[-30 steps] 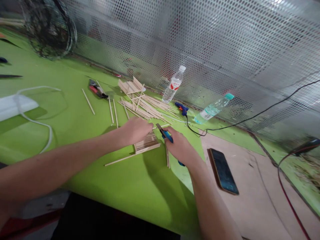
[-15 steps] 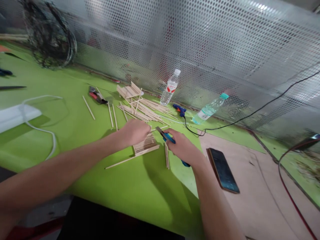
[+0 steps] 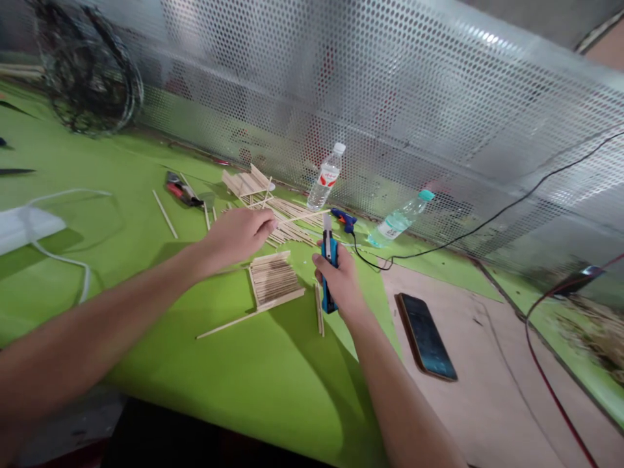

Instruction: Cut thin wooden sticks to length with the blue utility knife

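At frame centre, the left hand pinches a stick level, its tip meeting the upright knife clenched in the right hand.

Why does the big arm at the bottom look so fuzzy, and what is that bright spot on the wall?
Head view: the left arm near the camera is smeared, while the left hand pinching a stick and the right hand gripping the knife look sharper; glare whitens the mesh wall; the right arm throws a dark shadow on the green table.
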`<state>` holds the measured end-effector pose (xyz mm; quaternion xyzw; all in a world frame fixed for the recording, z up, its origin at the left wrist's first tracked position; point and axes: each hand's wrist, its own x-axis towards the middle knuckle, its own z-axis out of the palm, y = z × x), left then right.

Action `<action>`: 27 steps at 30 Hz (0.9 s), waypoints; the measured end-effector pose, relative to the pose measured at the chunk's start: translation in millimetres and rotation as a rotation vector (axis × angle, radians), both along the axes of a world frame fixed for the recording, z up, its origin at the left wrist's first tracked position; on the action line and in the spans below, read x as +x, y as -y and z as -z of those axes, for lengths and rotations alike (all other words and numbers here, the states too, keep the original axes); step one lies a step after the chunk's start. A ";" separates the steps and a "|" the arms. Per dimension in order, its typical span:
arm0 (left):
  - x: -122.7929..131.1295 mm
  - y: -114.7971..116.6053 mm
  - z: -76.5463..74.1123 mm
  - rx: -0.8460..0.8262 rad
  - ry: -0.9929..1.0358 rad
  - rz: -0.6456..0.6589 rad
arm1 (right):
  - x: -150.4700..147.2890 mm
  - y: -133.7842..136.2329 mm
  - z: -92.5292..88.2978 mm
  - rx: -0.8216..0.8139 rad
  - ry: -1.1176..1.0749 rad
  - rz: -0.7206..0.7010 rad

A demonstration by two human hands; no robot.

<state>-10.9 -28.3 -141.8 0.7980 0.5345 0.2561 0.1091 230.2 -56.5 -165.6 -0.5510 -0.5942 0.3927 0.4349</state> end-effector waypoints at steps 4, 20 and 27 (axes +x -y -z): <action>7.1 3.9 0.0 0.040 0.029 0.036 | -14.2 4.0 5.3 -0.170 -0.546 -0.060; 18.7 14.2 8.9 0.119 0.027 0.142 | -6.6 -3.9 -0.3 -0.167 -0.912 0.120; 11.4 10.1 6.4 -0.037 -0.134 0.221 | -2.5 -12.4 8.6 -0.240 -0.882 0.096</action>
